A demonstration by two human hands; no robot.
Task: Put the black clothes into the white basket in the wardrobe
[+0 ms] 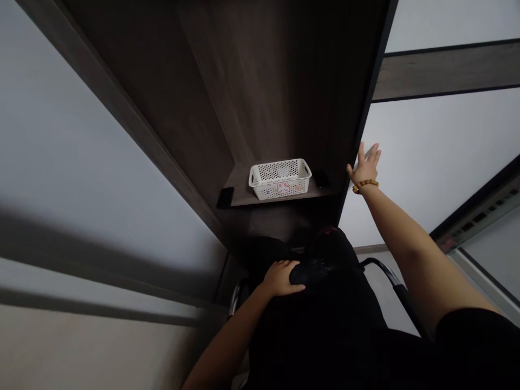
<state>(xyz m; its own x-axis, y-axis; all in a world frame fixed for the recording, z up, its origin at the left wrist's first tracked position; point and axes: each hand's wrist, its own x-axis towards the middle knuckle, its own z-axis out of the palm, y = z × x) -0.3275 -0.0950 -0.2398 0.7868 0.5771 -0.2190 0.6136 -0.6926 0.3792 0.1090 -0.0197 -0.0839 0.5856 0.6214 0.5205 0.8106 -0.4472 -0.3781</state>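
My left hand (pixel 281 278) rests over my lap, thumb and fingers curled round one end of a small dark bundle (pixel 312 272); its kind is hard to make out in the low light. With fingers spread, my right hand (pixel 365 165) lies against the dark-edged white door panel (pixel 422 157), near its left edge. A bead bracelet (pixel 365 185) circles that wrist. Between and beyond the hands, a white perforated basket (pixel 280 188) with a rabbit sticker on its front stands on a brown wooden shelf (pixel 244 184). No contents show in the basket.
Flat black objects lie on the shelf either side of the basket, one at the left corner (pixel 225 197), one at the right (pixel 322 180). Chair armrests (pixel 382 264) flank my body. A white panel (pixel 101 151) stands left; a power strip-like bar (pixel 483 211) is at far right.
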